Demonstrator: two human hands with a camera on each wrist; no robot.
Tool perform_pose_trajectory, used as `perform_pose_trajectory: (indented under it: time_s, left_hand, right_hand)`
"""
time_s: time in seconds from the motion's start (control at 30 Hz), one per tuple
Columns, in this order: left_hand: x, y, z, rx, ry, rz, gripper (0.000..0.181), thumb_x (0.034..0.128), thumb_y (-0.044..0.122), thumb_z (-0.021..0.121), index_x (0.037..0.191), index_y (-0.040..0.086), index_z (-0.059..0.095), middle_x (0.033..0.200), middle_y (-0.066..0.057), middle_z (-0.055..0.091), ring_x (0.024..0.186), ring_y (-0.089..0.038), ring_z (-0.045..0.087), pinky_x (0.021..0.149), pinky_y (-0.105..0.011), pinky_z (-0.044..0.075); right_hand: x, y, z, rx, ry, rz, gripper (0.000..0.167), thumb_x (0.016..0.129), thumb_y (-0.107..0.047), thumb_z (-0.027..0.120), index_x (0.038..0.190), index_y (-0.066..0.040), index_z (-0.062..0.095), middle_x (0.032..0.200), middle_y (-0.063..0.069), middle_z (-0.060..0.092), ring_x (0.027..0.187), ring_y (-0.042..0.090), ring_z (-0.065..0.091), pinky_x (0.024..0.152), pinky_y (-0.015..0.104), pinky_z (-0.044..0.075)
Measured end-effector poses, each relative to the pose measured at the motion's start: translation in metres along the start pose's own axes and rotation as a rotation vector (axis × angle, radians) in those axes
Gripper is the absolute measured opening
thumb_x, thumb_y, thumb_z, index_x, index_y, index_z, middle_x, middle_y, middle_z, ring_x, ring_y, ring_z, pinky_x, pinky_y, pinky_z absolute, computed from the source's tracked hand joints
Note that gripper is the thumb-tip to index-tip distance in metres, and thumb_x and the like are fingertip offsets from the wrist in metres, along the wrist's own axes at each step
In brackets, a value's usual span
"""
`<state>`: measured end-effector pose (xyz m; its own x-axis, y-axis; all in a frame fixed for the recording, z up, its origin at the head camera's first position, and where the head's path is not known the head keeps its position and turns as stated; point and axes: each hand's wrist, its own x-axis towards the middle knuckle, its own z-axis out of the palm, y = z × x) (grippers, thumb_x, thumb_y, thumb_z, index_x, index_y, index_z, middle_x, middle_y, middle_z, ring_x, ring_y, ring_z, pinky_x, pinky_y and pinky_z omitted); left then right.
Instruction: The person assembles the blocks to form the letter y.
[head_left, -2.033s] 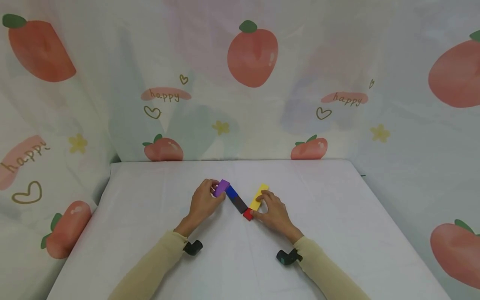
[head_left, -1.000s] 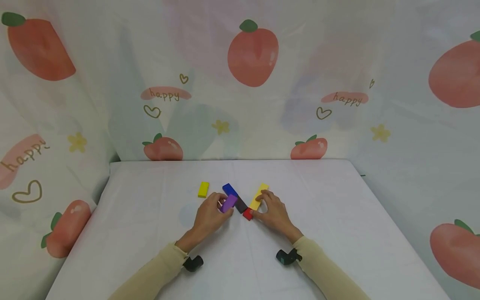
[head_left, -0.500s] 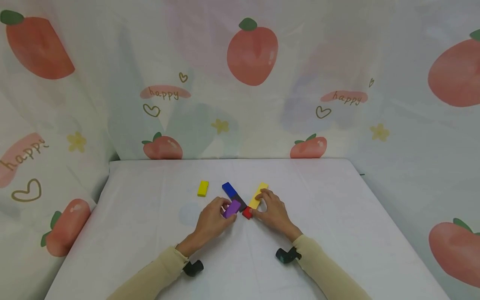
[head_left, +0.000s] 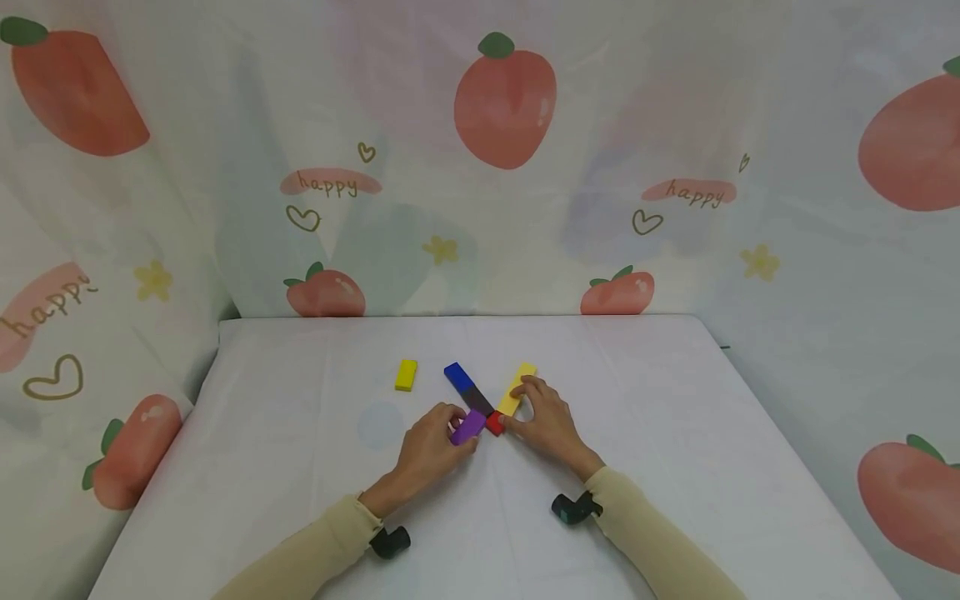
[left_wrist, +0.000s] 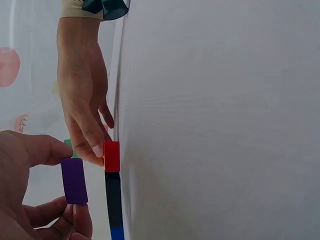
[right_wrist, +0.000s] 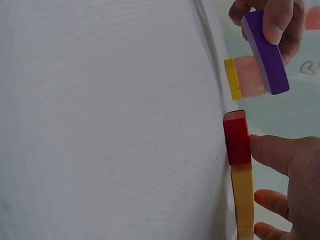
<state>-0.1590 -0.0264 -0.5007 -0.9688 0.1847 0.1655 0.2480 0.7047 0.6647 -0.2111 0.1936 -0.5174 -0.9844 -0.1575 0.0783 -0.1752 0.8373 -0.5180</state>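
My left hand pinches a purple block between thumb and fingers. In the right wrist view the purple block is held apart from the red block. My right hand touches the joined blocks: its thumb is on the red block, its other fingers on the light yellow blocks. From the red block, the light yellow arm runs back right. A dark grey block and a blue block run back left, making a V. Part of the light yellow arm is hidden by my right fingers.
A lone bright yellow block lies on the white table, left of the blue block. Fruit-printed cloth hangs behind and at both sides of the table. Each wrist carries a small black camera.
My left hand has brought the purple block from beside the blue block's far end towards me and rightward, near the red one. This uncovered the lone yellow block. My right hand stays in place.
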Motion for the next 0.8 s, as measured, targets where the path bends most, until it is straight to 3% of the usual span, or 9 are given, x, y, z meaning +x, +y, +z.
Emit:
perform_pose_trajectory:
  time_s: [0.4, 0.8]
  left_hand:
    - [0.002, 0.001, 0.008, 0.008, -0.065, -0.053, 0.035, 0.0815, 0.03, 0.078, 0.109, 0.012, 0.065, 0.092, 0.002, 0.062, 0.077, -0.008, 0.055, 0.066, -0.021, 0.047]
    - [0.004, 0.004, 0.013, 0.041, -0.119, -0.053, 0.031, 0.08, 0.029, 0.078, 0.101, 0.011, 0.065, 0.088, 0.002, 0.062, 0.075, -0.01, 0.054, 0.066, -0.026, 0.047]
  right_hand:
    - [0.0, -0.001, -0.001, 0.004, 0.008, -0.012, 0.048, 0.083, -0.038, 0.076, 0.12, -0.012, 0.059, 0.151, 0.011, 0.042, 0.139, 0.038, 0.039, 0.109, 0.063, 0.032]
    - [-0.001, -0.002, -0.001, -0.002, 0.012, -0.012, 0.049, 0.082, -0.038, 0.076, 0.12, -0.011, 0.059, 0.151, 0.012, 0.043, 0.138, 0.039, 0.04, 0.108, 0.063, 0.033]
